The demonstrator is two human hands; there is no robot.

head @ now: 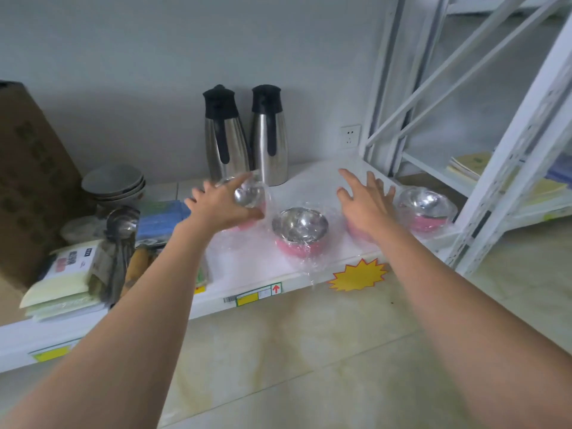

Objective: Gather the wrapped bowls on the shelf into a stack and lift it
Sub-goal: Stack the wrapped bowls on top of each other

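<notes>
Several pink bowls with steel insides, each in clear plastic wrap, sit on the white shelf (315,181). My left hand (218,202) grips the left wrapped bowl (250,196), tilted and raised a little above the shelf. The middle wrapped bowl (299,232) stands alone near the front edge. My right hand (365,201) hovers with spread fingers over another wrapped bowl (360,235), mostly hidden under it. A further wrapped bowl (427,212) rests at the far right of the shelf.
Two steel flasks (247,137) with black tops stand at the back by the wall. Grey ceramic bowls (114,185), ladles (119,230), blue packets and paper packs crowd the left of the shelf beside a cardboard box (28,168). A white rack frame (501,168) rises on the right.
</notes>
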